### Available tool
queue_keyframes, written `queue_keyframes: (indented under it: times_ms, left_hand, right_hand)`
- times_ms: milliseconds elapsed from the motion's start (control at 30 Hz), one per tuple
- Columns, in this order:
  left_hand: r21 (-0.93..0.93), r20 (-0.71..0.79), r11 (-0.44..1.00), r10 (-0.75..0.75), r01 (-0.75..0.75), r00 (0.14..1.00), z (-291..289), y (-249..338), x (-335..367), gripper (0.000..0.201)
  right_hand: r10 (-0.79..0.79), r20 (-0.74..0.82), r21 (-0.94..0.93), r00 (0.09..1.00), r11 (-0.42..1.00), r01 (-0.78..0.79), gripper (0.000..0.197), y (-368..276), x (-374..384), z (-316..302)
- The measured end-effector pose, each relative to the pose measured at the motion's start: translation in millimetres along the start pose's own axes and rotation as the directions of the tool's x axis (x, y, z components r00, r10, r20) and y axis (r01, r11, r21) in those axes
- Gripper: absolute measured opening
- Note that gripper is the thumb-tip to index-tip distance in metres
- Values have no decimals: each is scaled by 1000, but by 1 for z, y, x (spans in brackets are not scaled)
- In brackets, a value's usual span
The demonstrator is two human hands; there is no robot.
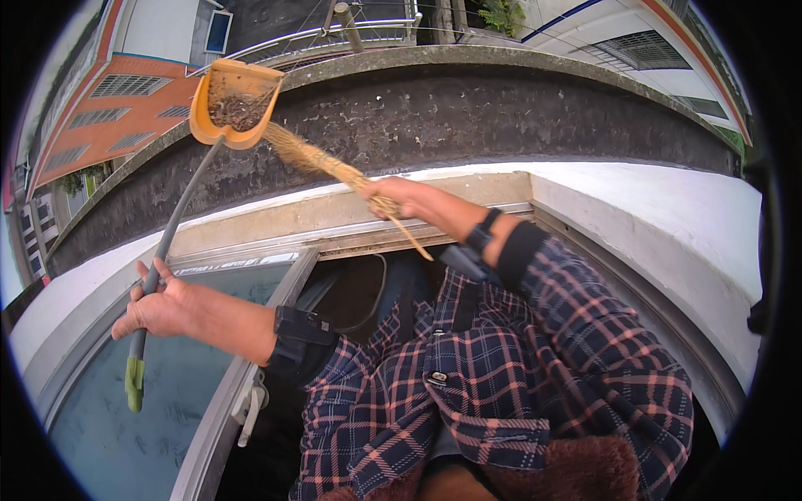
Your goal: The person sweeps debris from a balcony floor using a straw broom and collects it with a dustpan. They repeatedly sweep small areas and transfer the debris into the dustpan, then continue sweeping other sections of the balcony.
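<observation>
The person leans out at the open window here, both bare hands busy. The left hand (163, 305) carries an orange scoop-shaped dustpan (244, 77) by its long grey pole (185, 200), which ends in a light-green tip (134, 386) below the palm. Its fingers are loosely bent and somewhat spread about the pole, not clenched. The dustpan is out beyond the sill at the upper left, and dry brown debris (238, 113) lies inside it.

The right hand (397, 196) has its fingers wrapped firmly round the bound stalk of a tan straw broom (313, 157). The broom's frayed bristles point up and left to the dustpan's right side; I can't tell whether the 2 touch.

Past them runs a dark, peeling masonry wall (501, 108), and at the right a broad white ledge (660, 209). Under the left forearm sits a bluish glass pane (125, 417) in a pale metal frame (219, 417) with a white lever handle (251, 409). The person wears a navy-and-pink plaid shirt (493, 359), with 2 black straps, 1 on each forearm near the cuff.
</observation>
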State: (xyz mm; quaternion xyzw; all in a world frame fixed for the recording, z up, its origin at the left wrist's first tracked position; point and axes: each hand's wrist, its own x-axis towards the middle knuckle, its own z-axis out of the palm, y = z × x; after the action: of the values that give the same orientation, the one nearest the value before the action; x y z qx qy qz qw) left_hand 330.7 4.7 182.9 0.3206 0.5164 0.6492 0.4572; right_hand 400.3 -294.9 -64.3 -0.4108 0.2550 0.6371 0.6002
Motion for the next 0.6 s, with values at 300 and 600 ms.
queue_keyframes:
  times_ms: [300,600]
  left_hand:
    - [61,52,997,44,-47,998,22,-9,-19,77]
    - [112,10,989,-94,92,996,25,-7,-29,72]
  right_hand:
    - [0,221,799,975,574,-181,29,-55,96,-78]
    - [-63,-246,878,967,407,250,23,-21,-87,-158]
